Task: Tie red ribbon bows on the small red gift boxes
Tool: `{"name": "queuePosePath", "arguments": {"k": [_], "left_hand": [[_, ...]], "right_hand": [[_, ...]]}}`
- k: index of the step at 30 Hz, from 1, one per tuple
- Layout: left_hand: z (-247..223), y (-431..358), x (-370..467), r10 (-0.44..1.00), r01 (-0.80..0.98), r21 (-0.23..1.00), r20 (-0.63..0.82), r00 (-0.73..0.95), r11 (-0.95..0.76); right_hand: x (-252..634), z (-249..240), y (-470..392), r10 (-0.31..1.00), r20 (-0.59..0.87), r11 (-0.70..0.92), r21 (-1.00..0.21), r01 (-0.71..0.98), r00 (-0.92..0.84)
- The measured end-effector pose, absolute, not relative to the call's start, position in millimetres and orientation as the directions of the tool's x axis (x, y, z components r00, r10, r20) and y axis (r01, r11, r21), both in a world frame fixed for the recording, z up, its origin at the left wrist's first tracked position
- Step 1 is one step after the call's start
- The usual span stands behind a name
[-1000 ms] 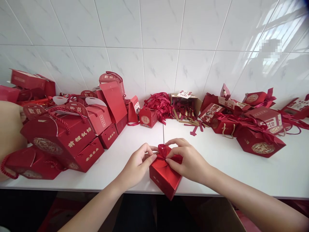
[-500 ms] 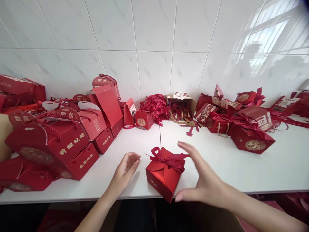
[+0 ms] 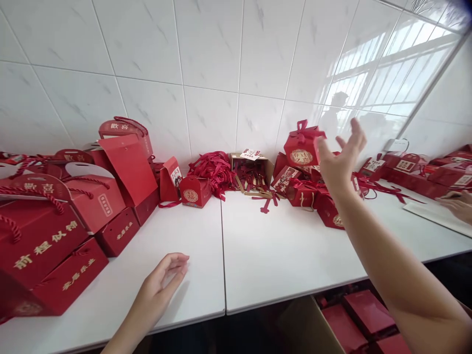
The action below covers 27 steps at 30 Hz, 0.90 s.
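Note:
My right hand is raised over the pile at the back right, fingers spread and grasping nothing. Close to its thumb, a red gift box with a gold medallion and a ribbon bow sits on top of other boxes. Whether the thumb still touches it I cannot tell. My left hand hovers over the front of the white table, fingers loosely curved and apart from the thumb, with nothing in it. Under the right forearm, another medallion box is partly hidden.
Red boxes with rope handles are stacked on the left. Along the wall lie a heap of red ribbons, a small red box and an open carton of tags. At far right shows another person's hand. A carton of red boxes stands below.
The view has turned right. The ribbon-tied box has gone from the table front to the top of the right pile. My right hand has moved up and away; my left stays over the table.

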<state>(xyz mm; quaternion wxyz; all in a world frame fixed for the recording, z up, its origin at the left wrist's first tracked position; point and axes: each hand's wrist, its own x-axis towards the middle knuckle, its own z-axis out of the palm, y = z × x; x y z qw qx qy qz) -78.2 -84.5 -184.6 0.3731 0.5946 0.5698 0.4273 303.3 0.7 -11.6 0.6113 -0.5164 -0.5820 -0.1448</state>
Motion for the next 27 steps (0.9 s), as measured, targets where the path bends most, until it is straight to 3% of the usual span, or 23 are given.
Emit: {"name": "queuePosePath", "arguments": {"k": [3, 9, 16, 18, 20, 24, 27], "left_hand": [[-182.6, -84.8, -77.4, 0.996, 0.366, 0.928, 0.083, -0.02, -0.07], [-188.2, -84.0, -82.0, 0.999, 0.461, 0.886, 0.043, 0.027, -0.051], [-183.6, -86.4, -79.8, 0.997, 0.44, 0.895, 0.081, 0.012, -0.078], [-175.7, -77.8, -80.9, 0.987, 0.425, 0.897, 0.155, -0.048, -0.12], [-163.5, -60.2, -86.2, 0.932, 0.475, 0.854, 0.324, -0.161, -0.214], [-119.6, -11.0, -106.3, 0.744, 0.596, 0.749, 0.568, -0.352, -0.29], [-73.9, 19.6, -121.1, 0.544, 0.734, 0.616, 0.735, -0.405, -0.286]], "right_hand": [[303.2, -13.8, 7.0, 0.32, 0.88, 0.538, -0.473, 0.698, 0.351], [250.3, -99.3, 11.5, 0.547, 0.834, 0.639, -0.361, 0.679, -0.072], [188.9, -179.4, 11.3, 0.793, 0.47, 0.57, -0.344, 0.746, -0.389], [172.4, -193.3, 14.5, 0.818, 0.357, 0.559, -0.307, 0.77, -0.451], [158.4, -203.2, 21.6, 0.825, 0.292, 0.559, -0.293, 0.776, -0.484], [139.4, -210.7, 44.6, 0.834, 0.291, 0.546, -0.311, 0.778, -0.47], [131.2, -209.4, 63.6, 0.84, 0.331, 0.53, -0.326, 0.783, -0.43]]}}
